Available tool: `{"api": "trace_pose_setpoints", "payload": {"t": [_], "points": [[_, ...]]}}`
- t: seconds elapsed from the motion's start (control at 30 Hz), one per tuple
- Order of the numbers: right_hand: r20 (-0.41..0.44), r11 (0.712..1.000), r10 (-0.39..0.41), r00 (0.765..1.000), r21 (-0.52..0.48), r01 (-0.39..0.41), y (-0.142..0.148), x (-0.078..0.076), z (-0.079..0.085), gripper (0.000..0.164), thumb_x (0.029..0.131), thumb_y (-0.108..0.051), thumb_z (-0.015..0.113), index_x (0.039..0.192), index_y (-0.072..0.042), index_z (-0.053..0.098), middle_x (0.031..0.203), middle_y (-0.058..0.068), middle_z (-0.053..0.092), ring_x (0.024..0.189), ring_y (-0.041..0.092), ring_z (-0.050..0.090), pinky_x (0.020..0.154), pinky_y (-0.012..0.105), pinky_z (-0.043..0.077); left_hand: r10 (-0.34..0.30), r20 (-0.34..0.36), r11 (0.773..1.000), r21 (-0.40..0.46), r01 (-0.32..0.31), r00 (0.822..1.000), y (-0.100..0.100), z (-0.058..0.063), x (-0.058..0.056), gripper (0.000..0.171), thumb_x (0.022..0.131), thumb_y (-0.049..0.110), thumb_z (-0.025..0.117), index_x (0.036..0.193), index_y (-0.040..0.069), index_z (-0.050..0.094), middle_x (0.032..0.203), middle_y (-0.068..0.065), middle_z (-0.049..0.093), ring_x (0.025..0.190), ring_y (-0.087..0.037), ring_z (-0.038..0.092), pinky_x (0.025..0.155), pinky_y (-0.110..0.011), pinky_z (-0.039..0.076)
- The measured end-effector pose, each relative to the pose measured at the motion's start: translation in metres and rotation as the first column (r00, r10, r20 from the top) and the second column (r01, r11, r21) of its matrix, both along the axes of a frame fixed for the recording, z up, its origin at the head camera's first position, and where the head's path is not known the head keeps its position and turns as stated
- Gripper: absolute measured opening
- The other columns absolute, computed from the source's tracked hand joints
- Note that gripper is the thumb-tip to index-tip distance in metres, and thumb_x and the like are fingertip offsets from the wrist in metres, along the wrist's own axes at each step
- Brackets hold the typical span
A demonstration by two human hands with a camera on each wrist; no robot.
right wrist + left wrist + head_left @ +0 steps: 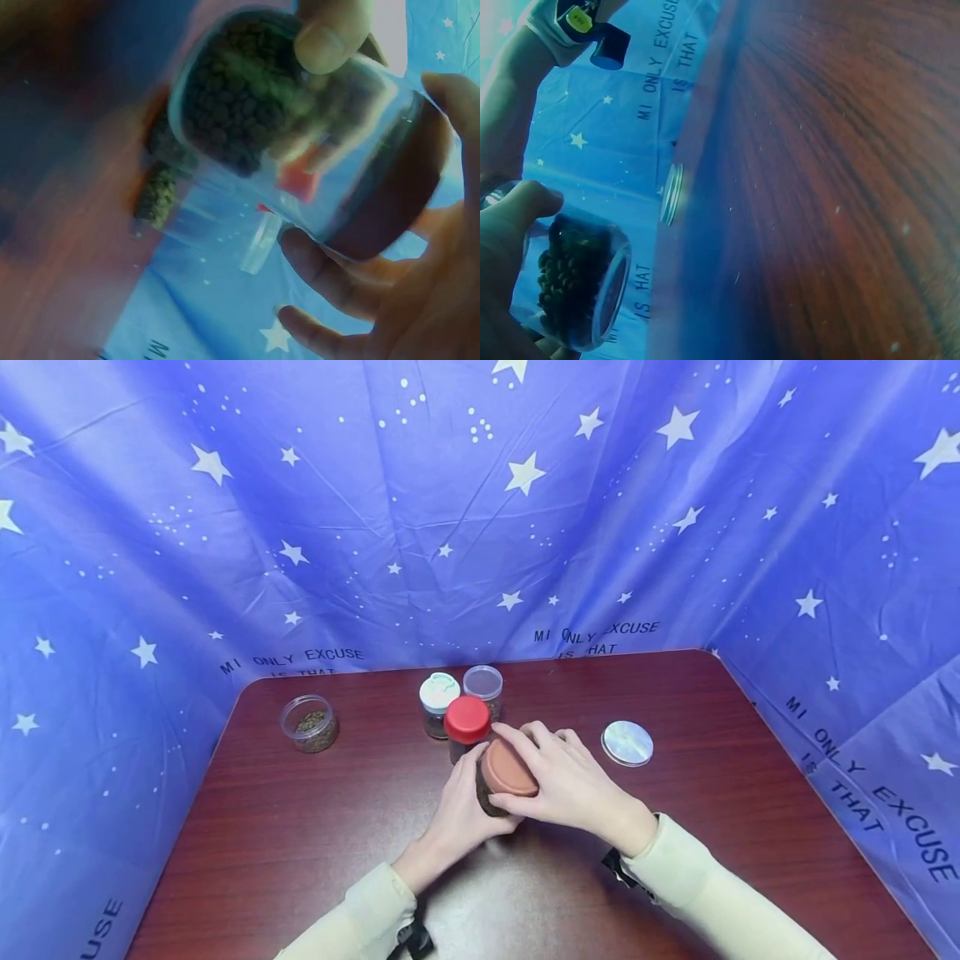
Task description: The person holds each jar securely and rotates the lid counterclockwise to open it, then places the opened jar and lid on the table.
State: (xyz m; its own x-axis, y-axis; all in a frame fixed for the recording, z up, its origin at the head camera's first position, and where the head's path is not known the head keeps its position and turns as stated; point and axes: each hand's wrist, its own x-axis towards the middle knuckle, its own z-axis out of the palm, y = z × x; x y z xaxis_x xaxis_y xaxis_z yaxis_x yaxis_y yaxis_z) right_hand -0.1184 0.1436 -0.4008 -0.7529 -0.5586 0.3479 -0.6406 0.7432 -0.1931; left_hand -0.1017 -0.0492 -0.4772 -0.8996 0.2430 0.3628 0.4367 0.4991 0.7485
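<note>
A clear jar (232, 112) partly filled with dark, bean-like pieces is between both hands, tilted, and in the left wrist view its base looks raised off the table. My left hand (461, 814) grips the jar's body, thumb along its side. Around the orange-brown lid (508, 767) curl the fingers and thumb of my right hand (566, 777). The lid sits on the jar's mouth. Just behind the hands stands a red-lidded jar (467, 718), its lower part hidden by them.
Behind stand a white-lidded jar (439, 693) and a clear round container (483, 683). A clear tub (310, 724) with greenish-brown bits is at the left. A silvery round lid (627, 743) lies at the right on the dark red table (675, 827). Starry blue cloth (450, 527) surrounds the table.
</note>
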Motion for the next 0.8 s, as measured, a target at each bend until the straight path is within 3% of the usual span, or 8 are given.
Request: {"api": "trace_pose_setpoints", "payload": {"t": [0.23, 0.47, 0.57, 0.8], "points": [[-0.031, 0.999, 0.004, 1.000, -0.038, -0.005, 0.007, 0.000, 0.016, 0.081, 0.091, -0.067, 0.066, 0.152, -0.016, 0.051, 0.125, 0.007, 0.060, 0.098, 0.023, 0.066, 0.093, 0.046, 0.047, 0.050, 0.073, 0.992, 0.115, -0.058, 0.996, -0.008, -0.001, 0.001, 0.092, 0.066, 0.033, 0.096, 0.142, 0.010, 0.050, 0.130, -0.005, 0.064, 0.118, -0.024, 0.064, 0.100, -0.047, 0.052], [-0.113, 0.999, 0.031, 0.993, -0.019, -0.034, 0.010, 0.002, 0.023, 0.075, 0.096, -0.068, 0.059, 0.147, -0.013, 0.056, 0.120, 0.009, 0.061, 0.090, 0.027, 0.063, 0.080, 0.042, 0.050, 0.059, 0.164, 0.986, 0.144, -0.084, 0.985, -0.015, -0.002, 0.005, 0.090, 0.066, 0.032, 0.097, 0.140, 0.014, 0.048, 0.128, -0.002, 0.068, 0.117, -0.021, 0.066, 0.100, -0.045, 0.052], [-0.160, 0.998, 0.070, 0.985, 0.021, -0.067, 0.010, 0.000, 0.027, 0.072, 0.095, -0.068, 0.060, 0.141, -0.012, 0.062, 0.116, 0.011, 0.062, 0.090, 0.029, 0.062, 0.078, 0.043, 0.050, 0.054, 0.177, 0.985, 0.153, -0.082, 0.983, -0.015, -0.002, 0.007, 0.091, 0.066, 0.033, 0.097, 0.140, 0.014, 0.049, 0.128, -0.001, 0.068, 0.116, -0.020, 0.066, 0.100, -0.045, 0.052], [-0.167, 0.983, 0.136, 0.977, 0.145, -0.112, -0.003, -0.005, 0.042, 0.058, 0.086, -0.060, 0.073, 0.126, -0.019, 0.067, 0.106, 0.006, 0.060, 0.086, 0.026, 0.057, 0.072, 0.040, 0.047, 0.053, 0.189, 0.986, 0.146, -0.082, 0.980, -0.013, -0.003, 0.007, 0.091, 0.067, 0.033, 0.097, 0.141, 0.014, 0.047, 0.131, -0.001, 0.066, 0.117, -0.020, 0.065, 0.100, -0.044, 0.052]]}}
